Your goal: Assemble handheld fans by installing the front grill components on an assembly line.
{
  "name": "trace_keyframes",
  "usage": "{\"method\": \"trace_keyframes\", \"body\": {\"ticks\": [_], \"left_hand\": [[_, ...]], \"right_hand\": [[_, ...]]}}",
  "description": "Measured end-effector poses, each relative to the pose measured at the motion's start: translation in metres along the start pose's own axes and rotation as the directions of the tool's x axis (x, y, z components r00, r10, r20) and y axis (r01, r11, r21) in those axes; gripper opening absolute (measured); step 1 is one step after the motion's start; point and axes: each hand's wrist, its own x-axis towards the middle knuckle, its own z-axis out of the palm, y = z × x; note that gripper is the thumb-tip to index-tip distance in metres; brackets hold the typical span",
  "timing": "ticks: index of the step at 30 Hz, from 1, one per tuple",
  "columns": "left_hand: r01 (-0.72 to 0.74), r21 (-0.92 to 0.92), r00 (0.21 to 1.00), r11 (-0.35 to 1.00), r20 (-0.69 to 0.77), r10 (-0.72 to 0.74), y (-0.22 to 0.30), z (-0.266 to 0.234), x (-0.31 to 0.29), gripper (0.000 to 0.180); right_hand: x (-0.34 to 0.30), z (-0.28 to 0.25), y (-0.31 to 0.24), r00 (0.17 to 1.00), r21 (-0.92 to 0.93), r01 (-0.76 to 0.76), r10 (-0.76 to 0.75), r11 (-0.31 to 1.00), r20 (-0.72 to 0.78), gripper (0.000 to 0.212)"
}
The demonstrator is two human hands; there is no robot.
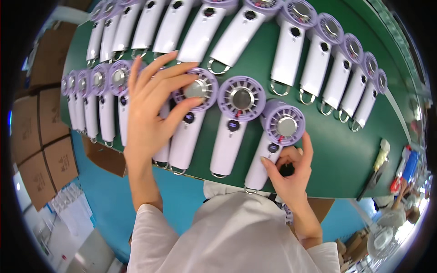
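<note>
The right grip (293,175) was closed on the rightmost purple-and-white handheld fan (259,164) of the near row, thumb across the front of its handle. That fan was at the near edge of the green desk (337,168), just left of the palm, its long axis slanting from the metal loop by the person up and rightward to the round head. The left grip (152,107) was spread, fingertips over another fan's head (207,86); whether they pressed could not be told. One middle fan (227,145) lay between, nearer the right hand.
</note>
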Motion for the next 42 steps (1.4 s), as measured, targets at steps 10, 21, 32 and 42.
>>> {"method": "trace_keyframes", "body": {"ticks": [10,21,32,42], "left_hand": [[0.033,0.062,0.999,0.998,0.004,-0.033,0.003,0.003,0.000,0.029],[0.003,0.047,1.000,0.999,0.005,-0.003,0.014,0.002,-0.004,0.048],[-0.279,-0.119,0.948,0.953,0.123,0.293,0.078,0.038,0.025,0.042],[-0.284,-0.161,0.938,0.945,0.159,0.308,0.080,0.052,0.033,0.034]], "right_hand": [[0.004,-0.003,-0.001,0.999,-0.034,0.043,-0.043,0.998,-0.007,0.092],[-0.010,0.001,0.003,0.990,-0.070,0.097,-0.104,0.993,-0.100,0.095],[-0.012,0.016,0.002,0.991,-0.077,0.041,-0.050,0.996,-0.121,0.095],[-0.004,0.013,0.002,0.985,-0.141,0.121,-0.136,0.983,-0.103,0.095]]}}
